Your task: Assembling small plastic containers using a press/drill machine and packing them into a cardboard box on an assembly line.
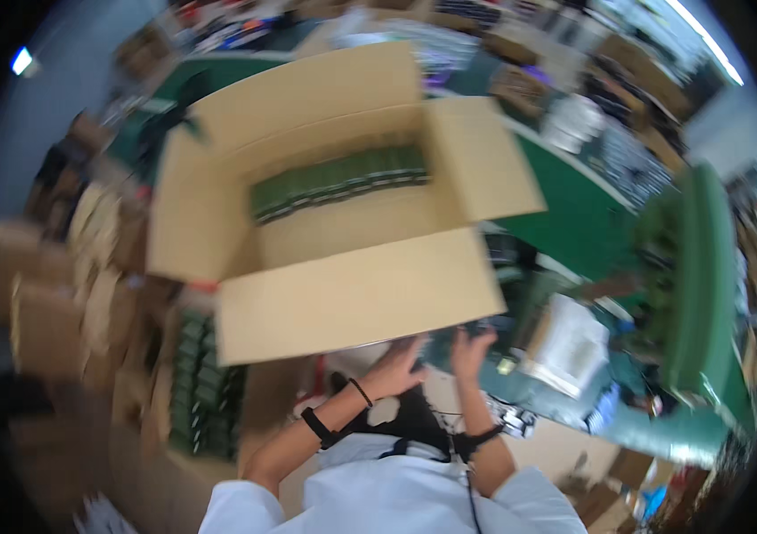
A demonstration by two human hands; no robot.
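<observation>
Both hands, the left hand (pixel 394 368) and right hand (pixel 470 349), reached under the near flap of an open cardboard box (pixel 343 214) holding a row of dark green packs (pixel 340 182), their grip hidden, so I cannot tell.

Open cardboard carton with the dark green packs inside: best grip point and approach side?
Probably the base, from the near side. The cardboard carton stands open, all four flaps splayed outward, so its top edges give a poor hold. The left hand and right hand already sit beneath the near flap. A row of dark green packs lies against the far wall, so expect weight there.
</observation>
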